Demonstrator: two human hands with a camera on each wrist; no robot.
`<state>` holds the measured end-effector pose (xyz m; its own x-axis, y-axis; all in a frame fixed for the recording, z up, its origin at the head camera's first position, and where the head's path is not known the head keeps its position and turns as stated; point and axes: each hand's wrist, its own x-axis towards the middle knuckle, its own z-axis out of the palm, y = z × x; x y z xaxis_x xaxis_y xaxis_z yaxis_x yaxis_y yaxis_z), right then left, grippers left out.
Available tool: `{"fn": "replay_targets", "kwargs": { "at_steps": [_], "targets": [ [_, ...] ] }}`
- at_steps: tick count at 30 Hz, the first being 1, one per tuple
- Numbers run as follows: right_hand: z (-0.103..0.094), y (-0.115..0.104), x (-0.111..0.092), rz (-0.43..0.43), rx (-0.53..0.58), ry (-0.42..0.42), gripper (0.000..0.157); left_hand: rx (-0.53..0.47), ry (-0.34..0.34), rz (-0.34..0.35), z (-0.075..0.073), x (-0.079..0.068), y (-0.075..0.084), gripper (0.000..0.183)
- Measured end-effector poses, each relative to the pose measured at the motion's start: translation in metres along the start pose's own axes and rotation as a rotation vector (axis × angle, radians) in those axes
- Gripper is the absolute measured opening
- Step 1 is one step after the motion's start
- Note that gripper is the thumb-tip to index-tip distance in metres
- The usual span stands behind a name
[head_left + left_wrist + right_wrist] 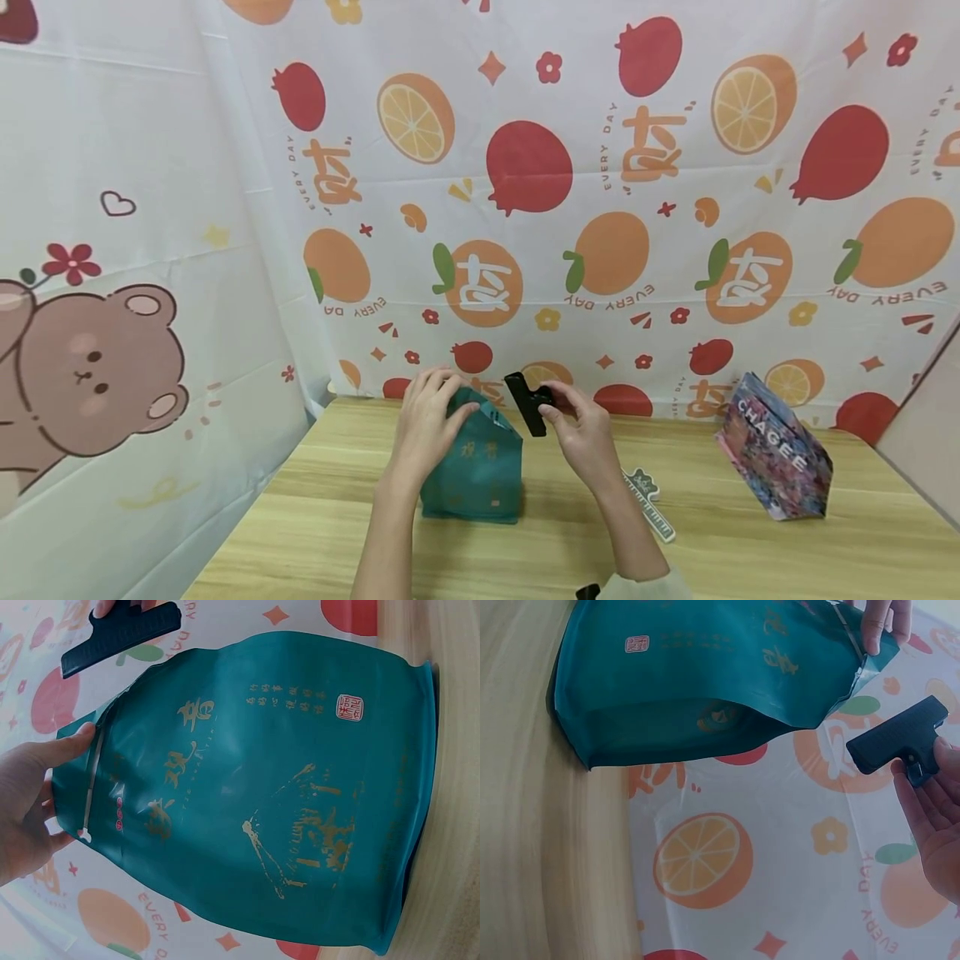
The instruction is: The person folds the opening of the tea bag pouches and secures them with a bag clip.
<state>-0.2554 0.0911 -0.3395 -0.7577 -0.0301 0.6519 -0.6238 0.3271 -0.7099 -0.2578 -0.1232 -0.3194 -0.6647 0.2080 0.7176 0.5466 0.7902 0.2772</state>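
Observation:
A teal tea bag (480, 475) with gold lettering stands upright on the wooden table. My left hand (431, 425) pinches its top edge, thumb on the near face and fingers behind, as the left wrist view shows. Along the top of the tea bag (285, 787) runs a thin pale strip, close to my left thumb. My right hand (585, 429) holds a black bag clip (528, 405) by its handles, just right of the bag's top. In the right wrist view the long bar of the clip (896, 735) is apart from the bag.
A patterned bag marked CHAGEE (776, 450) leans at the right of the table (315, 467). A white and green ruler-like piece (651, 507) lies beside my right forearm. Behind the table hangs a fruit-print cloth (420, 208). A small black object (588, 592) shows at the front edge.

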Motion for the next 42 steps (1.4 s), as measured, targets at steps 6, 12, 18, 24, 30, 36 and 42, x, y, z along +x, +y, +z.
{"fn": "replay_targets", "kwargs": {
  "at_steps": [6,12,18,24,30,36,42],
  "targets": [
    [-0.007,-0.036,0.001,-0.034,-0.014,0.005,0.026,0.007,-0.004,-0.006,-0.001,0.001,0.0,0.019],
    [-0.009,-0.042,0.002,-0.007,-0.021,-0.001,0.025,0.008,0.0,0.001,-0.001,0.002,0.0,0.02],
    [-0.008,-0.04,0.003,-0.022,-0.01,-0.001,0.025,0.015,0.003,0.012,-0.001,0.003,0.0,0.02],
    [-0.003,-0.014,0.006,-0.01,0.053,-0.002,0.026,0.012,-0.009,-0.002,-0.001,0.002,0.0,0.019],
    [0.002,0.004,0.007,-0.002,0.093,0.001,0.026,0.008,-0.01,-0.007,0.0,0.002,0.0,0.019],
    [0.005,0.006,0.007,0.01,0.145,-0.013,0.027,0.008,-0.002,-0.007,0.0,0.0,0.0,0.019],
    [0.003,-0.014,0.008,0.056,0.226,-0.001,0.026,0.011,0.003,-0.004,0.0,0.0,0.001,0.02]
  ]
}}
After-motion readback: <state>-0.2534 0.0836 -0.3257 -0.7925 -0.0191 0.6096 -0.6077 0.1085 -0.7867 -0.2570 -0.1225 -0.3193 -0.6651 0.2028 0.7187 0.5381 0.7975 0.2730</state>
